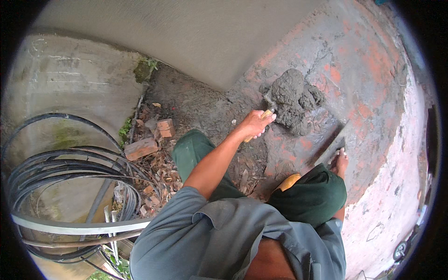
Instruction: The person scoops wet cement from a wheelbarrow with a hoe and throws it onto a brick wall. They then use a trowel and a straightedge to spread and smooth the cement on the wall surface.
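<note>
My left hand (253,125) is closed round the wooden handle of a trowel (266,115). The trowel's blade is mostly hidden at the left side of a heap of wet grey mortar (290,95). Past my right knee, my right hand (342,163) grips a long flat plastering float (332,143), which is tilted on edge against the ground. Its grip is partly hidden by my fingers. The heap lies on a mortar-smeared reddish floor (364,112), ahead of and between my hands.
A smooth grey rendered surface (186,37) meets the floor ahead in a corner. Left are broken bricks (141,149), rubble, and coiled black hose (60,165) by a stained wall (79,84). A yellow shoe (288,182) shows beside my right knee. Wheels (400,251) stand at the far right.
</note>
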A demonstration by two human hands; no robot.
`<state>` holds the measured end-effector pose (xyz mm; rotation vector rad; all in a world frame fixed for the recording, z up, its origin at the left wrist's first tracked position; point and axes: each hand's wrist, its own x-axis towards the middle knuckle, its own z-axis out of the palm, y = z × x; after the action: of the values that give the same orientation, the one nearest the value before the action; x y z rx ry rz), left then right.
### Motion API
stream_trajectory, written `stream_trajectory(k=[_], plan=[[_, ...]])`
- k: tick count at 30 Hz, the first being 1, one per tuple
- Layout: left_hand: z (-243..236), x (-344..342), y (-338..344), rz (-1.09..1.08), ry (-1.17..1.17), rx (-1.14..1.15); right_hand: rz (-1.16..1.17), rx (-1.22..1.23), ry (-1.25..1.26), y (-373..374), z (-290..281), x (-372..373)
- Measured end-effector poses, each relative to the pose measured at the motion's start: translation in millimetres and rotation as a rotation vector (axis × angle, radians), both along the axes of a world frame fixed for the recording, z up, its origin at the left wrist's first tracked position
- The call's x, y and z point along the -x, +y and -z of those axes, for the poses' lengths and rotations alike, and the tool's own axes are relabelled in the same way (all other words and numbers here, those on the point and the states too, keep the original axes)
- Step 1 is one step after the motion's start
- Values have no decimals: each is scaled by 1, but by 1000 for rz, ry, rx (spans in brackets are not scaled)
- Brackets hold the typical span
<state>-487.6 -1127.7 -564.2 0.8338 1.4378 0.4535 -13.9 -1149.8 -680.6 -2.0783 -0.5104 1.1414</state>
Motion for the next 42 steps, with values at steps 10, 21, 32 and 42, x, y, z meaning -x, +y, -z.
stream_trajectory(k=[10,21,32,42], plan=[[-34,27,2,426,771,-416,63,-284,223,8,-91,21],[-75,357,-109,301,938,-247,75,-21,107,-32,-66,-3],[25,476,-50,-508,662,169,122,-96,-90,-73,-84,-42],[-17,516,-23,-493,703,-51,63,-93,-269,-90,-86,-44]])
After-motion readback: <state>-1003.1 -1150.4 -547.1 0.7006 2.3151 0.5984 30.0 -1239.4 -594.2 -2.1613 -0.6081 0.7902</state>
